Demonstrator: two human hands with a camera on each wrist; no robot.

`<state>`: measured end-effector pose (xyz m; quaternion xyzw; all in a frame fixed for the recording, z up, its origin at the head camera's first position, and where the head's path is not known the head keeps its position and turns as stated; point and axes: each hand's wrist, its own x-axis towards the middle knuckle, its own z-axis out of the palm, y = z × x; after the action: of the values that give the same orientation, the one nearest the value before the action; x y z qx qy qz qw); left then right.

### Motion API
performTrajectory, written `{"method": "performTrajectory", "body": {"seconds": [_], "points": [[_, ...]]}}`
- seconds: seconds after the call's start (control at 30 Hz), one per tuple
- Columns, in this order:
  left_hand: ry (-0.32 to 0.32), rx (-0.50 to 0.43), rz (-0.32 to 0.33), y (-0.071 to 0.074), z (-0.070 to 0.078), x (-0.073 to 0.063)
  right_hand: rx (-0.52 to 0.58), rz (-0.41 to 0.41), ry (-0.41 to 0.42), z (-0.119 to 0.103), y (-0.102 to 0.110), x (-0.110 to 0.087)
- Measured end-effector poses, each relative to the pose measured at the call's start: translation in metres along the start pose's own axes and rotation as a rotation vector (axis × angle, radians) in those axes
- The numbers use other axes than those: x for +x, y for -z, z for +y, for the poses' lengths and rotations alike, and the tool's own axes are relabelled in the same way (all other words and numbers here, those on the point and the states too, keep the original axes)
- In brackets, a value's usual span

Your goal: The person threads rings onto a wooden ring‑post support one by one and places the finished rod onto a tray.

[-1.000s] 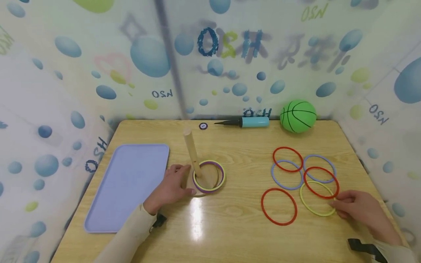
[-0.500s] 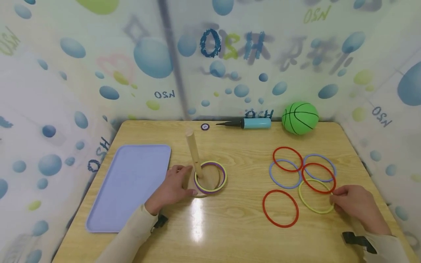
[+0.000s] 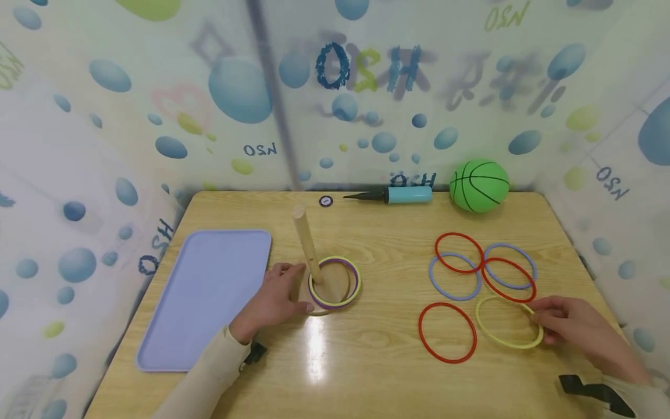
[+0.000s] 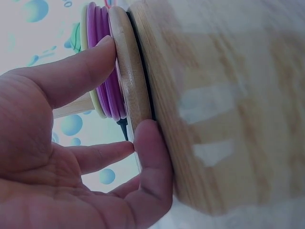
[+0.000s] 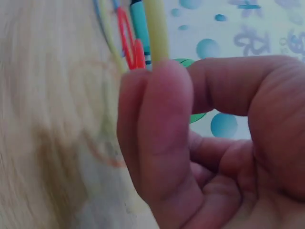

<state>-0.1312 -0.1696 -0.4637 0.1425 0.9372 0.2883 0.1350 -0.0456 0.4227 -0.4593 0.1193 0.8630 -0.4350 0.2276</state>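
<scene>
Yellow ring (image 5: 158, 33) had shifted nearer the person, pinched in right hand (image 3: 581, 329) at table's (image 3: 387, 366) right side; full lift unclear. Left hand (image 3: 272, 299) gripped wooden base (image 4: 131, 62).

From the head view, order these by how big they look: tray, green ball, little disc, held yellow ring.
1. Tray
2. Yellow ring and green ball: too alike to rank; the ring is nearer
3. Little disc
</scene>
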Motion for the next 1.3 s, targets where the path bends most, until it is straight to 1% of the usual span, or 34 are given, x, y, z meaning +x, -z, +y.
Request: {"method": "performTrajectory", "body": {"seconds": [0.07,0.13,0.27,0.43,0.6,0.77,0.87,1.0,1.1,1.2,1.23,1.3], "points": [[-0.002,-0.002,0.002,0.000,0.000,0.000,0.047,-0.032,0.026,0.000,-0.001,-0.004],[-0.006,-0.002,0.002,0.001,0.000,-0.001,0.069,-0.051,0.060,-0.001,-0.001,-0.008],[-0.013,0.001,0.001,0.001,0.000,-0.002,0.096,-0.064,0.122,-0.003,0.000,-0.012],[-0.019,0.003,-0.002,0.001,0.000,-0.002,0.122,-0.030,0.168,-0.012,-0.001,-0.014],[-0.007,0.001,-0.003,-0.001,-0.001,-0.003,0.118,0.000,0.230,-0.027,-0.001,-0.014],[0.004,-0.003,-0.004,-0.002,0.000,-0.003,0.096,0.022,0.337,-0.047,0.000,-0.014],[0.008,-0.007,-0.005,-0.002,0.001,-0.004,0.097,0.020,0.396,-0.062,0.001,-0.014],[0.007,-0.006,-0.002,-0.001,0.002,-0.005,0.129,0.017,0.484,-0.084,0.001,-0.013],[0.013,-0.003,-0.002,0.000,0.002,-0.005,0.148,0.034,0.546,-0.101,0.002,-0.013],[0.016,0.000,-0.004,0.001,0.002,-0.004,0.157,0.059,0.570,-0.116,0.002,-0.015],[0.017,-0.001,-0.004,0.001,0.002,-0.004,0.162,0.075,0.564,-0.121,0.001,-0.016],[0.012,0.000,-0.003,0.002,0.003,-0.004,0.199,0.088,0.568,-0.131,-0.001,-0.017]]}}
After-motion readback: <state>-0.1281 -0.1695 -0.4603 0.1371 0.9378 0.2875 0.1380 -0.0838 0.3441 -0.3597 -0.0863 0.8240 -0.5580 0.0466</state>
